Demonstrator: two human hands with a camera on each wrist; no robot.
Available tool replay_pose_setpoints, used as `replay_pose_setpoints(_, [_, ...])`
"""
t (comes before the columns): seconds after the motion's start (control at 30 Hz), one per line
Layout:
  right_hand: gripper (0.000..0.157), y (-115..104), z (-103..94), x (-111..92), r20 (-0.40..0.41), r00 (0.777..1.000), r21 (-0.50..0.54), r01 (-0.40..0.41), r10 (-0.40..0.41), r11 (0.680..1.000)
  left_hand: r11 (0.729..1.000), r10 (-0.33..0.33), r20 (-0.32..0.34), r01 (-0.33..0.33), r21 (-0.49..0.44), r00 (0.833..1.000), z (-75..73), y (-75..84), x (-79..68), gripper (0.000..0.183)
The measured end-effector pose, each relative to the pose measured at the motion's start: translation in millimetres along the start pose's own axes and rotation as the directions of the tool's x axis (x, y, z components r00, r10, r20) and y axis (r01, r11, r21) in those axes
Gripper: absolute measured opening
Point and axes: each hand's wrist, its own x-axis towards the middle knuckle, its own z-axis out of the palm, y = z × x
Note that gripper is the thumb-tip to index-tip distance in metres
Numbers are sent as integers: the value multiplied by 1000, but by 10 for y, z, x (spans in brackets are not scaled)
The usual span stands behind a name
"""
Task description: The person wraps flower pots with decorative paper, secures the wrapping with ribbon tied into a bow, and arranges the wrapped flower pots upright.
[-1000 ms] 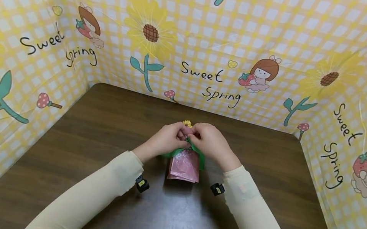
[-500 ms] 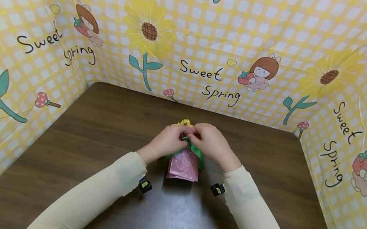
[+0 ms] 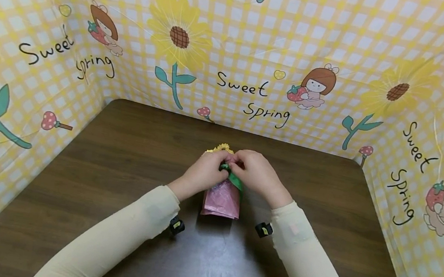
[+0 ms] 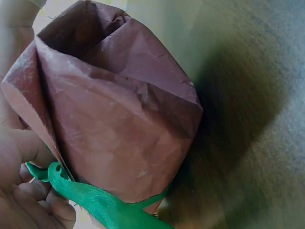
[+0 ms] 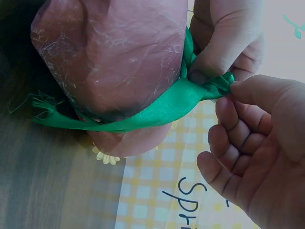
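A small bouquet wrapped in pink paper (image 3: 222,201) stretches away from me on the table, with yellow flowers (image 3: 222,148) showing at its far end. A green ribbon (image 5: 164,107) runs round the wrapping and gathers into a twist or knot at one side. My right hand (image 3: 257,173) pinches the ribbon at that twist between thumb and index finger, the other fingers loosely bent. Close against it, my left hand (image 3: 205,169) holds the ribbon with its thumb pressed on it. In the left wrist view the paper's open end (image 4: 81,33) faces the camera. The fingers partly hide the knot.
Dark wooden table (image 3: 141,146) lies under everything. A yellow checked cloth (image 3: 234,42) printed with flowers and words stands round its back and sides. Small black devices sit at both wrists. One frayed ribbon end (image 5: 45,107) hangs beside the paper.
My left hand has shifted slightly right, towards my right hand, and more of the yellow flowers shows. The green ribbon on the left side has gone out of sight. My right hand stays nearly still.
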Motion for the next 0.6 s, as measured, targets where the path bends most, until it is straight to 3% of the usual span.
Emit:
replay_pose_setpoints(0.2, [12, 20, 12, -5, -2, 1000, 10, 5, -5, 1000, 1000, 15, -5, -15, -6, 1000, 14, -7, -3, 22])
replay_pose_setpoints(0.6, [12, 109, 37, -64, -42, 999, 41, -8, 10, 999, 982, -44, 41, 51, -180, 998, -111, -58, -31, 19])
